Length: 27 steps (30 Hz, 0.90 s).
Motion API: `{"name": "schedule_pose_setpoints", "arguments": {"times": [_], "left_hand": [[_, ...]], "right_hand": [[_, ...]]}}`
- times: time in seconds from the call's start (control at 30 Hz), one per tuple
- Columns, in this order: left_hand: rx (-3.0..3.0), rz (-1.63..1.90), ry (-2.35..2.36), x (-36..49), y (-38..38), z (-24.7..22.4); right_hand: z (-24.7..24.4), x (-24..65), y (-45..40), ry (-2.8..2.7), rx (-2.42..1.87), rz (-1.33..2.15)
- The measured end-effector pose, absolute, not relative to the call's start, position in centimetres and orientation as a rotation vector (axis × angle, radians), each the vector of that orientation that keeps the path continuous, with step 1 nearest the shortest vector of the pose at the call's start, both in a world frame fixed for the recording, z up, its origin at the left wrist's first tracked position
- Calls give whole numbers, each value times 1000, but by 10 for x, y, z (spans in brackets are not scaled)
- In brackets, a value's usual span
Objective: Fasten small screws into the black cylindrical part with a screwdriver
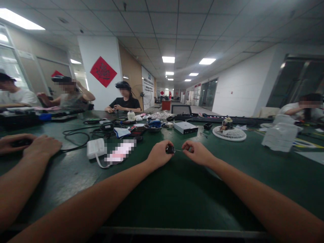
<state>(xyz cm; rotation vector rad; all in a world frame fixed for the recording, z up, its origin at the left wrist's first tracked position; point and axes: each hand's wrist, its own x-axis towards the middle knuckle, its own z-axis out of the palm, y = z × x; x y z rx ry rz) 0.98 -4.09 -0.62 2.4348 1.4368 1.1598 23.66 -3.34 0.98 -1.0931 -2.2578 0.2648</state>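
Above the green table, my left hand [159, 154] is closed round a small black cylindrical part [170, 149] with a shiny rim, its end turned toward the right. Fingers pinched together, my right hand [197, 153] holds a thin pale wire-like strand [178, 150] that stretches across the gap to the black part. Whether the strand is joined to the part or only touches it, I cannot tell. Both forearms reach in from the bottom of the head view.
At left, another person's hands [42, 145] hold a dark object. A white adapter box [96, 148] with a cable lies near my left forearm. Farther back are a silver disc drive [186, 127], a white fan grille [229, 133], a bowl [153, 127] and clear plastic packaging [280, 133].
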Motion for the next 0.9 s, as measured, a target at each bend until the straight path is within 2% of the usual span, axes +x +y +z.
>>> {"name": "schedule_pose_setpoints", "arguments": {"times": [0.33, 0.9], "left_hand": [[2523, 1138, 1307, 11, -41, -9], [2640, 1100, 1301, 12, -47, -3]], "right_hand": [[10, 235, -35, -2343, -1119, 156], [13, 234, -37, -2329, -1098, 304]]}}
